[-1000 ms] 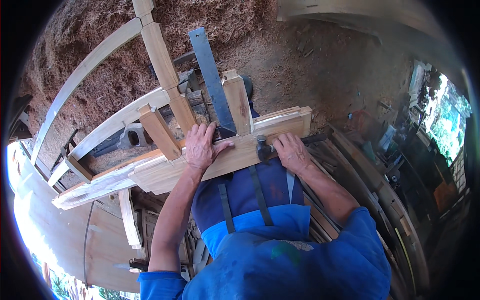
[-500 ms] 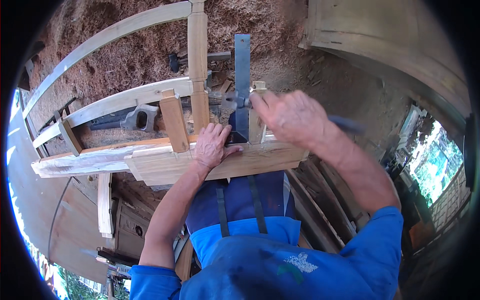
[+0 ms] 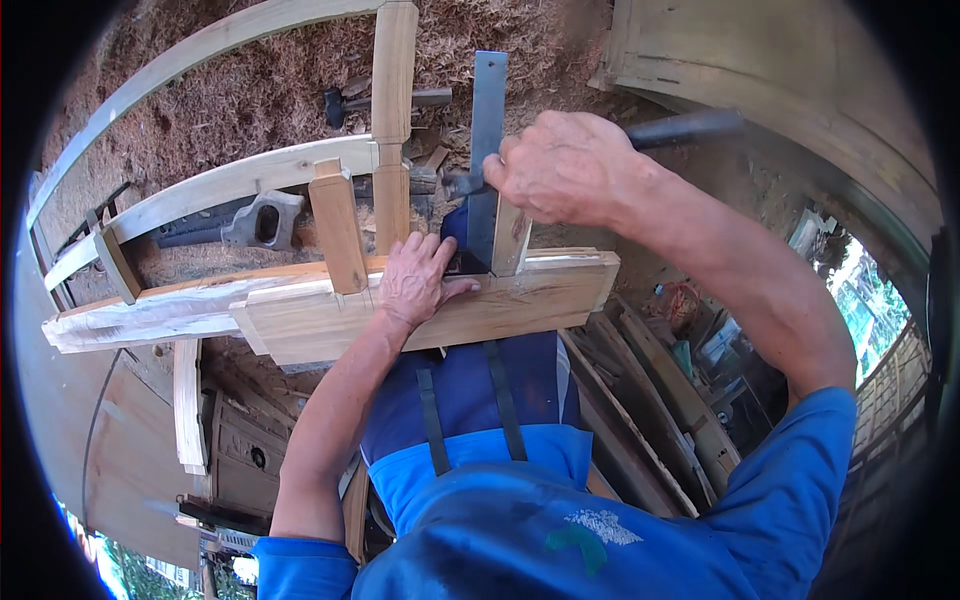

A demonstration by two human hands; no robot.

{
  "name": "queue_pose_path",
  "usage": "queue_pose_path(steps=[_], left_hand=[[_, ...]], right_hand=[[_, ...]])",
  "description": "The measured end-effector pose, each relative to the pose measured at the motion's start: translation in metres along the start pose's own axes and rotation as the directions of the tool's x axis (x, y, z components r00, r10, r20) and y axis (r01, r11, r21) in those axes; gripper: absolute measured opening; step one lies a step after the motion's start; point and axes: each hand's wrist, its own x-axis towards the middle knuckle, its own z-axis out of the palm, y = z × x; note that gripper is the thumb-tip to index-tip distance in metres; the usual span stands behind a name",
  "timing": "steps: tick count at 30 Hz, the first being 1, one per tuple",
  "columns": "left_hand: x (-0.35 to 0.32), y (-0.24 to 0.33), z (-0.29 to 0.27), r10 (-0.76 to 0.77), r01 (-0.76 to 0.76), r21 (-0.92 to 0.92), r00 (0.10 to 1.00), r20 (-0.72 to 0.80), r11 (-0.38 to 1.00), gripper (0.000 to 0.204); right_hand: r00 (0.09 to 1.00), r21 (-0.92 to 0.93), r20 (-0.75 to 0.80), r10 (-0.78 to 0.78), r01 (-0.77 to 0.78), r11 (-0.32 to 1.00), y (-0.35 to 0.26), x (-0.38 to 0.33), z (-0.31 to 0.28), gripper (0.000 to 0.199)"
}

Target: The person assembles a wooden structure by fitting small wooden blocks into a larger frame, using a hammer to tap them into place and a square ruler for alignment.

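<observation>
A pale wooden rail [image 3: 430, 315] lies across my lap, with short upright posts [image 3: 342, 235] standing from it. A try square rests on the rail; its steel blade [image 3: 488, 120] points away from me alongside the right-hand post [image 3: 511, 240]. My left hand [image 3: 413, 280] is closed over the rail's far edge, holding the square's dark stock. My right hand [image 3: 570, 165] grips a hammer close to its head, above the right-hand post, whose top it hides. The hammer's dark handle [image 3: 690, 126] sticks out to the right.
Beyond the rail lie a handsaw [image 3: 265, 222] and another hammer [image 3: 390, 101] among wood shavings. Curved wooden pieces [image 3: 230, 182] extend left from a tall post [image 3: 393, 80]. Long boards [image 3: 640, 400] lie at right; a large wooden panel [image 3: 740, 60] stands at the far right.
My right hand has risen slightly away from me with the hammer, whose handle now tilts upward at right. The rail and square have shifted slightly left in view; my left hand keeps its hold.
</observation>
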Motion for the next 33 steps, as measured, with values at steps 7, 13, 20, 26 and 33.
queue_pose_path(steps=[7,13,20,26,33], left_hand=[[-0.003,-0.001,-0.001,-0.042,0.041,0.025,0.998,0.038,0.999,0.074],[-0.001,0.003,0.001,-0.023,0.023,0.014,0.999,0.025,1.0,0.074],[0.003,-0.002,0.003,-0.038,0.036,0.042,0.999,0.039,0.998,0.074],[0.004,0.0,0.0,-0.006,0.005,0.023,1.0,0.025,1.0,0.074],[0.003,0.002,0.003,0.019,-0.02,0.04,1.0,0.019,0.999,0.073]], right_hand=[[0.878,0.243,-0.36,0.315,-0.238,0.94,0.041,-0.051,0.013,0.018],[0.741,0.337,-0.438,0.508,-0.388,0.858,0.072,-0.042,0.087,0.016],[0.903,0.161,-0.337,0.266,-0.224,0.961,0.066,-0.04,0.108,0.034],[0.904,0.181,-0.202,0.376,-0.343,0.922,0.054,-0.044,0.115,0.035],[0.909,0.178,-0.323,0.265,-0.217,0.96,0.063,-0.058,0.119,0.032]])
